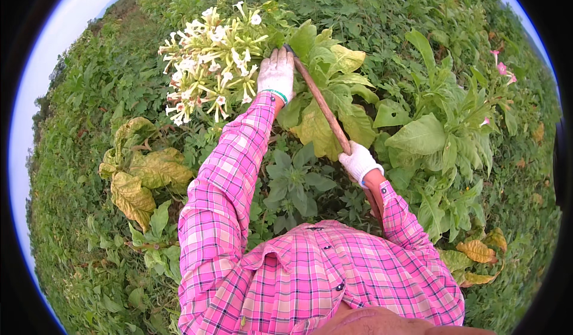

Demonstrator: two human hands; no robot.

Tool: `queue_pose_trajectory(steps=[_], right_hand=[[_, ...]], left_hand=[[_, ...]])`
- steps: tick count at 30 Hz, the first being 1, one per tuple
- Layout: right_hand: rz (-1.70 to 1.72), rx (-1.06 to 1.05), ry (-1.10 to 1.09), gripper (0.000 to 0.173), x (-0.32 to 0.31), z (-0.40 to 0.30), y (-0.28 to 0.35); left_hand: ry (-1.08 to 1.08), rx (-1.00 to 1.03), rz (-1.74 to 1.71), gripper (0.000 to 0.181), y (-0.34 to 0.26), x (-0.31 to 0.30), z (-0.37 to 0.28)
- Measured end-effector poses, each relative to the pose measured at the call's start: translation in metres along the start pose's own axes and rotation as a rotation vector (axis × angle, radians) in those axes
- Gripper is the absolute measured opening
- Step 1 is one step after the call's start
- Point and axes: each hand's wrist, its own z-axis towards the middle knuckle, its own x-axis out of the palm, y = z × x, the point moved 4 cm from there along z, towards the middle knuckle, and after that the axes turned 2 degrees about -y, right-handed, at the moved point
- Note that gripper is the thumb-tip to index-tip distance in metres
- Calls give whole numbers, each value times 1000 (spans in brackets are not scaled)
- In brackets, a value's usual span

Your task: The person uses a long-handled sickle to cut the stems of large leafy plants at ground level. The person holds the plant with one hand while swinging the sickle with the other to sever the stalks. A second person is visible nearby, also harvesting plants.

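A cluster of white trumpet-shaped tobacco flowers (208,64) stands beyond my left arm. My left hand (276,73), in a white knit glove, lies against its right side, fingers extended upward and close together. The palm side is hidden, so a grip on the stem cannot be made out. Gloved likewise, my right hand (360,162) is closed around a long wooden tool handle (323,104). The handle slants up to a dark metal end (288,47) beside my left fingertips; leaves hide the rest of the metal. Broad yellow-green tobacco leaves (315,127) spread beneath the handle.
At right grows another leafy tobacco plant (425,138), with pink flowers (502,68) beyond it. Yellowed, wilted leaves (156,169) droop at left. A dark green weed (297,183) stands between my arms. Low dense greenery covers the ground around.
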Motion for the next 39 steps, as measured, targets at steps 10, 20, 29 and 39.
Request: queue_pose_trajectory(steps=[10,20,29,39], right_hand=[[-234,22,-4,37,1,-59,-1],[-258,42,120,37,22,-86,0],[576,-111,-221,29,-52,-67,59],[-146,148,-105,40,92,-41,-173]], left_hand=[[-113,-56,203,62,46,57,-30],[376,-363,177,21,60,64,-65],[635,-514,42,32,75,84,-108],[693,-539,-36,45,59,82,-138]])
